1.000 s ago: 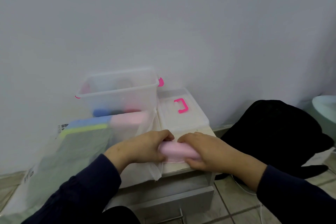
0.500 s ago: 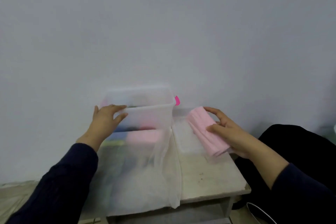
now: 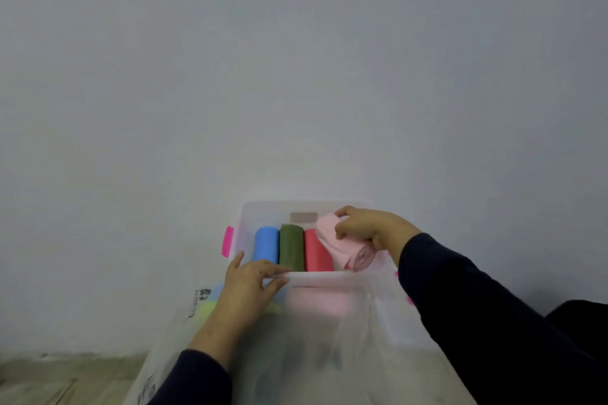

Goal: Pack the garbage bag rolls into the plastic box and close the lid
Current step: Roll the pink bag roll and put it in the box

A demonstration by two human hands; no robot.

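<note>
The clear plastic box (image 3: 332, 277) with pink latches stands open against the wall. Inside it lie a blue roll (image 3: 266, 244), a dark green roll (image 3: 291, 246) and a red roll (image 3: 316, 255), side by side. My right hand (image 3: 371, 227) grips a pale pink roll (image 3: 345, 248) and holds it tilted inside the box at its right end, beside the red roll. My left hand (image 3: 248, 284) clasps the box's near rim at the left corner. The lid is hidden from view.
In front of the box lies a translucent plastic bag (image 3: 329, 355) with more rolls in it: a pink one (image 3: 317, 302), and yellow-green and blue ones (image 3: 209, 306) at the left. A tiled floor (image 3: 49, 378) shows at lower left. The wall rises directly behind the box.
My right hand has carried the pale pink roll from beside the box to inside it at the right end. My left hand stays on the box's rim. The view has tilted over the box.
</note>
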